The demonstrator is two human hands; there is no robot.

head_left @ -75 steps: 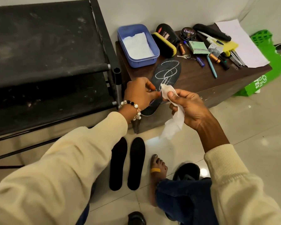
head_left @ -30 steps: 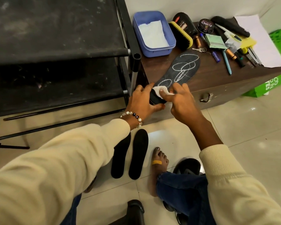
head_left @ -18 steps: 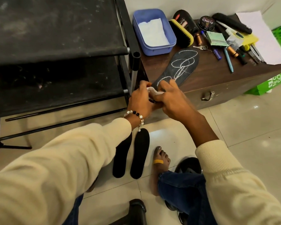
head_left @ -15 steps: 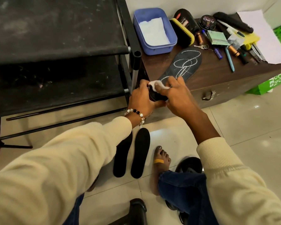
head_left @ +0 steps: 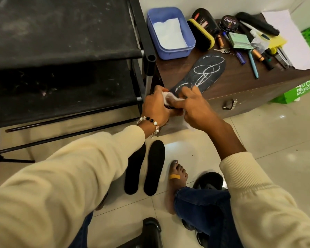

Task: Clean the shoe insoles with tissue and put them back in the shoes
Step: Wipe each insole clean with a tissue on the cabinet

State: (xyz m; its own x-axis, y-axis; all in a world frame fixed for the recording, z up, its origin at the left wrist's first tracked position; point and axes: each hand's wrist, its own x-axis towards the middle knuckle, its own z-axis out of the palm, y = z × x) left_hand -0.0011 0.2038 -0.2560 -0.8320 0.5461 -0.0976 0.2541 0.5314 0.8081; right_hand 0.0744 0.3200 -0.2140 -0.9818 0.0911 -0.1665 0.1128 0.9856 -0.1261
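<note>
**Both hands on the chalked insole at the cabinet's edge**

The person sits low, arms reaching toward twelve o'clock. A dark insole [head_left: 202, 74] scribbled with white chalk loops lies slantwise on the brown cabinet [head_left: 240, 83], its toe pointing to about one o'clock and its heel hanging off the near edge. The left hand [head_left: 156, 109], a bead bracelet [head_left: 149, 122] at its wrist, curls its fingers round that heel end from the nine o'clock side. The right hand [head_left: 193, 106] comes in from the three o'clock side, fingers bent, pinching a white tissue [head_left: 168, 97] and pressing it on the heel; more of the tissue hangs below the hands. The two hands touch each other over the heel.

On the tile floor [head_left: 276, 140], at six o'clock from the hands, two plain black insoles [head_left: 145, 167] lie side by side, toes toward the cabinet. Just right of them is a bare foot [head_left: 175, 178] with a yellow band on one toe, and beside it a dark shoe [head_left: 208, 179] half hidden by a denim leg.

At the far side of the cabinet stands a blue tub [head_left: 170, 31] holding white tissue, next to it a yellow-backed brush [head_left: 201, 35], a polish tin [head_left: 229, 23], pens and small tools. A black rack [head_left: 61, 51] fills the ten o'clock side.
</note>
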